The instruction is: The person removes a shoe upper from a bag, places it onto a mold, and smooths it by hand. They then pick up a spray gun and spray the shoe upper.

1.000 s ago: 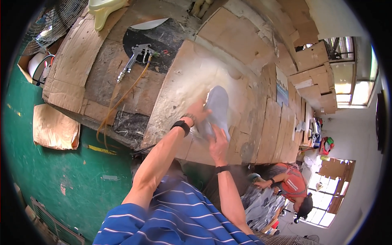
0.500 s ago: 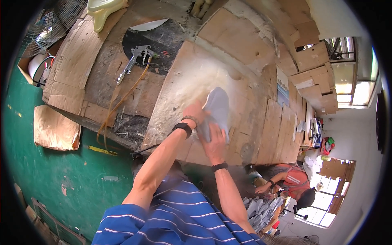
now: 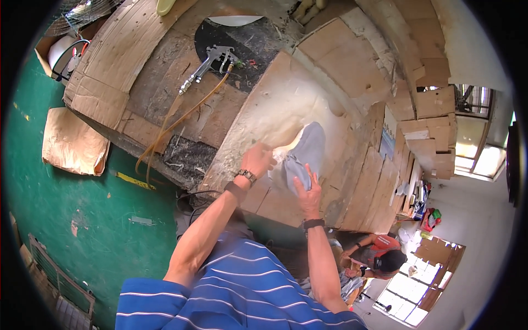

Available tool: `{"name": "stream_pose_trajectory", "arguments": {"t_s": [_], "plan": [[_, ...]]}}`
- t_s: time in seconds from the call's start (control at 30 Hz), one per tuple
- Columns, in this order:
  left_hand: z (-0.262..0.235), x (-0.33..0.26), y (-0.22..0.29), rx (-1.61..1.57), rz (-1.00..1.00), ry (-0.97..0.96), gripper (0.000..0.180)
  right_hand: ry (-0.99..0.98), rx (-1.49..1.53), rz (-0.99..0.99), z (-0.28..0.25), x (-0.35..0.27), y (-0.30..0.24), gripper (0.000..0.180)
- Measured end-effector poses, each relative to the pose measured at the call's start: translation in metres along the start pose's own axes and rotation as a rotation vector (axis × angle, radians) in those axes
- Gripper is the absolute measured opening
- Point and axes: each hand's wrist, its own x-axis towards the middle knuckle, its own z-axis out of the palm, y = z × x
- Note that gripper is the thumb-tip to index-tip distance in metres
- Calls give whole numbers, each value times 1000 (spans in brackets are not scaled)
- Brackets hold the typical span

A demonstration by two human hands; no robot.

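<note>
A limp grey fabric piece (image 3: 308,148), shaped like a shoe upper with a pale inner edge, lies on a dusty, whitened cardboard sheet (image 3: 264,104) in front of me. My right hand (image 3: 309,195) grips its near end, thumb and fingers on the cloth. Just left of the piece, my left hand (image 3: 257,159) has its fingers curled together, slightly apart from the cloth's edge. Whatever those fingers may hold is too small to make out.
Farther left, a metal spray gun (image 3: 212,63) with a yellowish hose (image 3: 203,99) rests on a black disc (image 3: 250,41). A paper-covered bundle (image 3: 74,142) lies on the green floor (image 3: 126,236). Another person (image 3: 379,256) works at the lower right.
My left hand has come off the fabric to its left side. My right hand's fingers, earlier spread over the cloth, now close on its near end. The whole view has shifted.
</note>
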Motion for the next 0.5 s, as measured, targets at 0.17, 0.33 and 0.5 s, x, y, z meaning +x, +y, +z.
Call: {"name": "stream_pose_trajectory", "arguments": {"t_s": [0.17,0.33,0.5], "plan": [[7,-8,-25,-26,71,31,29,-123,-29,35,-3,0,-2,57],[9,-7,-22,125,208,21,25,-192,-290,-148,3,0,-8,65],[16,-19,-6,140,419,27,30,-203,-492,-184,8,-5,-14,80]]}}
